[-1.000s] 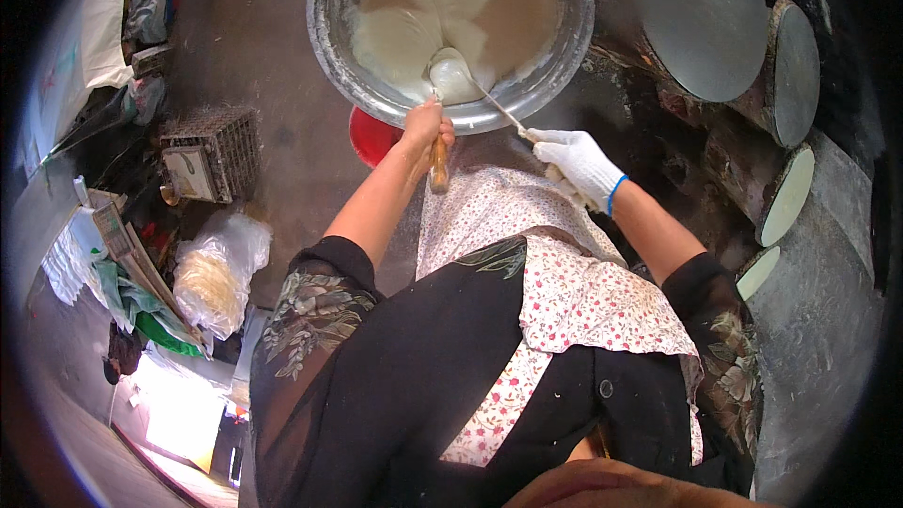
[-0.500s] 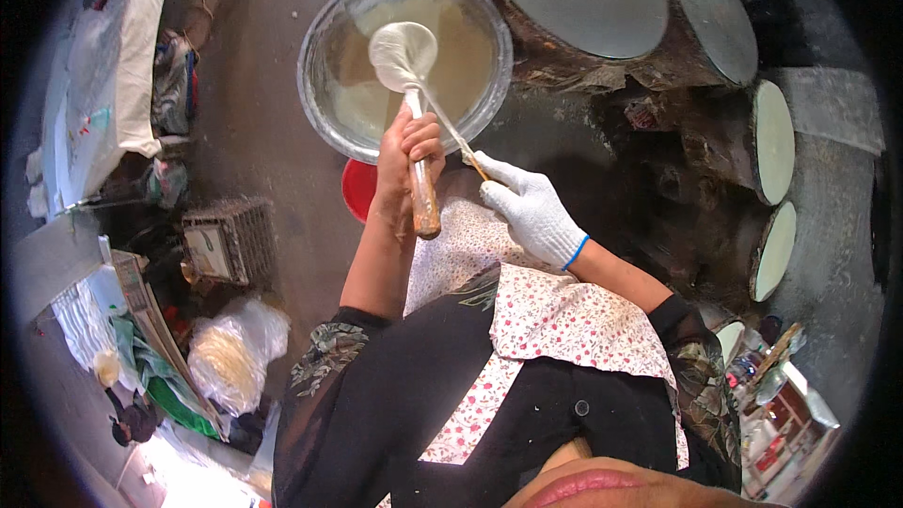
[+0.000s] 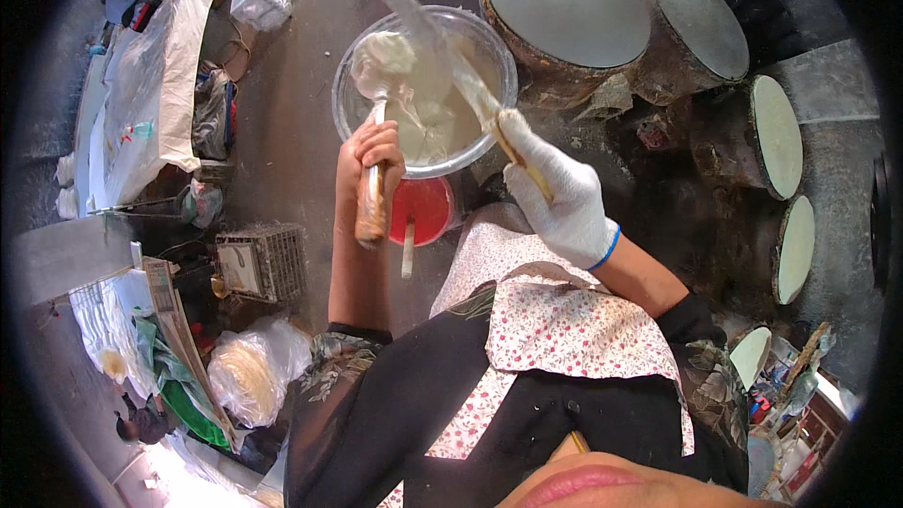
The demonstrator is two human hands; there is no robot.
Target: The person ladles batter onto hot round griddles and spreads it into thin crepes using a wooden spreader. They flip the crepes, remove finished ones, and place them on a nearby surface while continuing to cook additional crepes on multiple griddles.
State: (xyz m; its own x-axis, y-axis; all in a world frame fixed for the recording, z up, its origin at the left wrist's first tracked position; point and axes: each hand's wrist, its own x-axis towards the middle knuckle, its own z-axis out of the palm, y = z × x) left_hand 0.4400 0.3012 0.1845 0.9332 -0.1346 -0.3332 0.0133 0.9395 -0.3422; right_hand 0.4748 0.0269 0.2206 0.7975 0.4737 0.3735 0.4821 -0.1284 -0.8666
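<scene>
My bare left hand (image 3: 378, 143) is wrapped round the wooden handle of a ladle (image 3: 370, 212). The ladle's head, coated in pale batter, is over the left side of a wide tub (image 3: 511, 94). Creamy batter (image 3: 447, 136) lies inside the tub in thick folds. In a white knit glove, my right hand (image 3: 569, 196) grips the tan handle of a long flat spatula (image 3: 478, 94). Its blade slants up and left across the tub, smeared by motion. Just below the tub sits a red bucket (image 3: 433, 207) with a pale stick (image 3: 408, 249) in it.
Round grey griddles (image 3: 569, 5) stand on drum-like bases beyond the tub's right side. Farther right, other griddles carry pale rounds (image 3: 779, 136). At left are a plastic-covered table (image 3: 141, 122), a wire crate (image 3: 282, 259) and a bag of pale round sheets (image 3: 249, 372). Another person (image 3: 143, 421) is at lower left.
The spatula has swung up from beside the ladle's head and now crosses over the tub. My left hand and the ladle have shifted left and down, uncovering more of the red bucket.
</scene>
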